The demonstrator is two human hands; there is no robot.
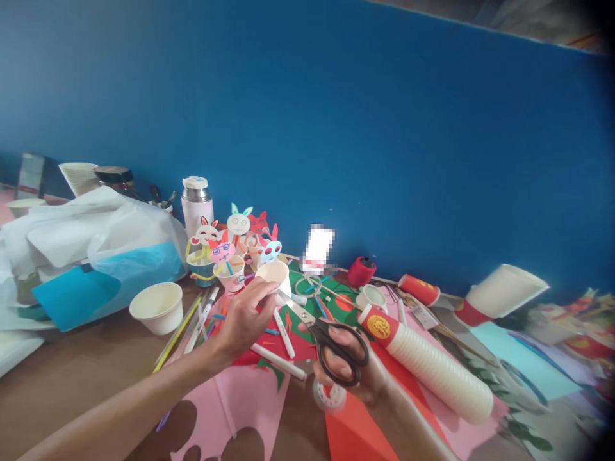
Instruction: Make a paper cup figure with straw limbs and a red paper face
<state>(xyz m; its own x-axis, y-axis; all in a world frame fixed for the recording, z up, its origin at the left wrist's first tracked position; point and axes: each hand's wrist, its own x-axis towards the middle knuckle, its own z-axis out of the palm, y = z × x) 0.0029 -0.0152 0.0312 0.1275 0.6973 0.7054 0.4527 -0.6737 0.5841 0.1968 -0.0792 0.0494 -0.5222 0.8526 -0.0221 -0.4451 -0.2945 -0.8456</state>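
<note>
Black-handled scissors point(342, 352) are in my right hand point(348, 365), fingers through the loops, their blades pointing up and left. My left hand point(250, 317) is closed in a pinch near the blade tips; whatever lies between its fingertips is too small to make out. Just behind those fingertips stands a white paper cup point(276, 275). Below the hands, white markers point(278, 360) lie on red and pink paper point(235, 403). A roll of tape point(330, 394) rests under my right hand. Cups with paper animal faces point(239, 223) stand behind my left hand.
A long stack of paper cups point(437, 368) lies at the right. A white bowl point(157, 307), plastic bag point(96, 243) and thermos point(196, 208) stand left. A red tape roll point(361, 272) and mug point(373, 298) sit near the blue wall point(384, 128).
</note>
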